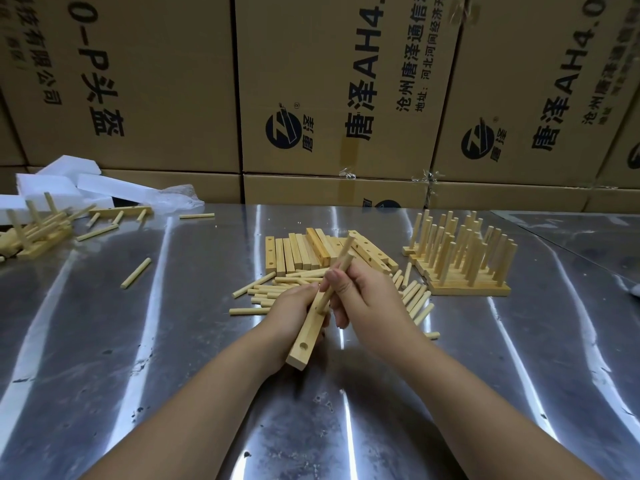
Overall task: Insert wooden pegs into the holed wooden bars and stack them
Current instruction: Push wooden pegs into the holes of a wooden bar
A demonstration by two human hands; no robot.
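Steel table point(450, 393): shiny, scuffed, with a sheet seam at far right. White foam blocks point(69, 178) far left, crumpled clear plastic wrap point(176, 199) just right of them. Stacked cartons point(156, 81) line the far edge, printed with dark Chinese text and round logos.

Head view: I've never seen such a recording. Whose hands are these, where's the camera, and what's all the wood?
No machine here: a person works bare-handed, with the one camera worn on the head, looking down. The left hand grips a holed bar; the right hand holds a peg with its lower end at the bar. On the steel table lie loose pegs, a row of empty bars and, to the right, finished bars with pegs upright. Cardboard boxes stand behind.
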